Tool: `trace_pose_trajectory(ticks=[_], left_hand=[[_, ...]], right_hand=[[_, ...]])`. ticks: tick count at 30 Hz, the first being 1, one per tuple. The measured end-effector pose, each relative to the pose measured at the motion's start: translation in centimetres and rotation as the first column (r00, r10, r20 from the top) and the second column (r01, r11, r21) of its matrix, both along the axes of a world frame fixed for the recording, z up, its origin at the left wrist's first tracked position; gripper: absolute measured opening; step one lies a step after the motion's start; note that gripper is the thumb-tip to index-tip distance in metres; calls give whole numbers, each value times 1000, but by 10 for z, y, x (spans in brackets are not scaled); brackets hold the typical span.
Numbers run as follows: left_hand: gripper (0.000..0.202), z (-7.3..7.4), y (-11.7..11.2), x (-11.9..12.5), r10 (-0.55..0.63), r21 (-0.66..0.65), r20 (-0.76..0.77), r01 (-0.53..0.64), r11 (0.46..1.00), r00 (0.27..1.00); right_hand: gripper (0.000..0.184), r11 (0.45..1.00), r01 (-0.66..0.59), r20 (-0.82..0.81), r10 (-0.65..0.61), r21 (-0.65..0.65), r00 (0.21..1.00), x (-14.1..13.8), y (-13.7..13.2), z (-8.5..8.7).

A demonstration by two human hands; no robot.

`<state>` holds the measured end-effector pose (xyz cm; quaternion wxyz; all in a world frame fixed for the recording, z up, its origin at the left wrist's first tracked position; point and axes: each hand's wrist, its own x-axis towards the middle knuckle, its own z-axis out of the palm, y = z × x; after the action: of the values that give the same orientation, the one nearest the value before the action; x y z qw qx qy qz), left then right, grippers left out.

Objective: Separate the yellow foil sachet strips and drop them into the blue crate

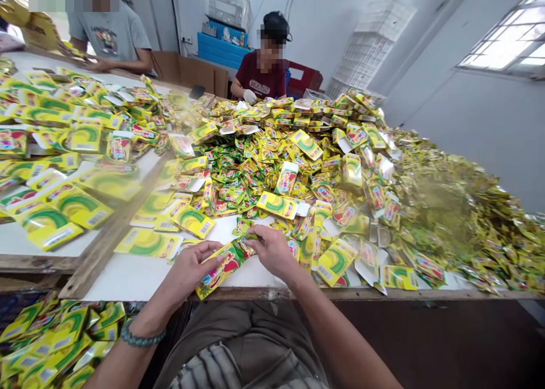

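Your left hand (pixel 191 270) grips a small yellow carton (pixel 217 272) at the near edge of the counter (pixel 121 275), its thumb lying across the printed face and its fingers along the far side. Your right hand (pixel 272 252) pinches at the carton's upper end, where a green sachet (pixel 244 248) shows between the carton and the fingertips; how far the sachet sits inside, you cannot tell from here. The carton looks like thin card, so expect it to be light and fairly stiff, but likely to crease if squeezed hard; hold it by the long edges, near the middle. The sachet seems soft, shiny film, light and probably slippery, best pinched by its end. The carton slants between your two hands, its lower corner just beyond the counter's edge, towards your lap. Ahead of both hands lies a heap of loose sachets (pixel 232 170), and an upright carton (pixel 287 177) leans among them.
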<state>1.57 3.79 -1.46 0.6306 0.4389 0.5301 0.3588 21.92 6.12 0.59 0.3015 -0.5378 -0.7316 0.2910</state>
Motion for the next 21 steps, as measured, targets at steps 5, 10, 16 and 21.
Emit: trace_pose_trajectory(ticks=[5, 10, 16, 21], left_hand=[[56, -4, -1, 8, 27, -17, 59, -26, 1000, 998], [53, -7, -5, 15, 118, -45, 216, -111, 993, 969], [58, -6, -12, 8, 34, -111, 292, -2, 994, 956], [59, -1, -11, 4, -118, -186, 332, 187, 965, 936]], right_hand=[[25, 930, 321, -325, -363, -176, 873, -4, -6, -7], [28, 921, 307, -445, -386, -241, 808, -20, -16, -21], [25, 931, 25, -462, -203, -364, 863, -6, -26, -15], [36, 803, -316, -585, -49, -505, 809, 6, -21, -3]])
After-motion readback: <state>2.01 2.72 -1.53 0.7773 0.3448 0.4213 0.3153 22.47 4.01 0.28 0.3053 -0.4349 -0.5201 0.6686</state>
